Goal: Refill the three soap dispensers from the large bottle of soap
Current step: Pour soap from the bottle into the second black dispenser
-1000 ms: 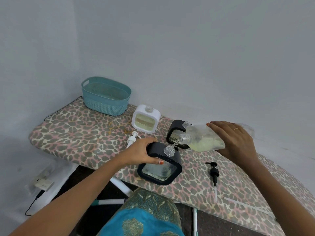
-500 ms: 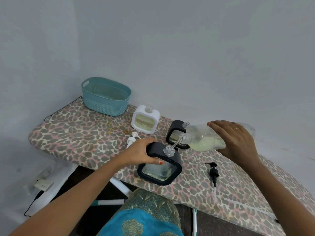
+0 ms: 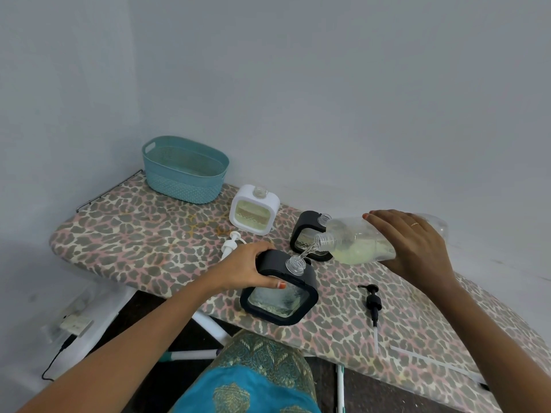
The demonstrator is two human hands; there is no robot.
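My right hand point(image 3: 416, 245) grips the large clear soap bottle point(image 3: 354, 244), tipped on its side with pale yellow soap inside. A thin stream runs from its mouth into the open neck of the near black dispenser point(image 3: 280, 290). My left hand point(image 3: 247, 268) holds that dispenser by its top left corner, at the board's front edge. A second black dispenser point(image 3: 307, 234) stands behind, partly hidden by the bottle. The white dispenser point(image 3: 255, 214) stands further back, uncapped.
All stands on a leopard-print ironing board point(image 3: 134, 236) against a grey wall. A teal basket point(image 3: 185, 168) sits at the back left. A white pump point(image 3: 231, 244) lies behind my left hand, a black pump point(image 3: 373, 305) to the right. A loose clear tube point(image 3: 432, 363) lies near the front edge.
The stream of soap keeps running into the near black dispenser. Both hands and the bottle hold almost the same position.
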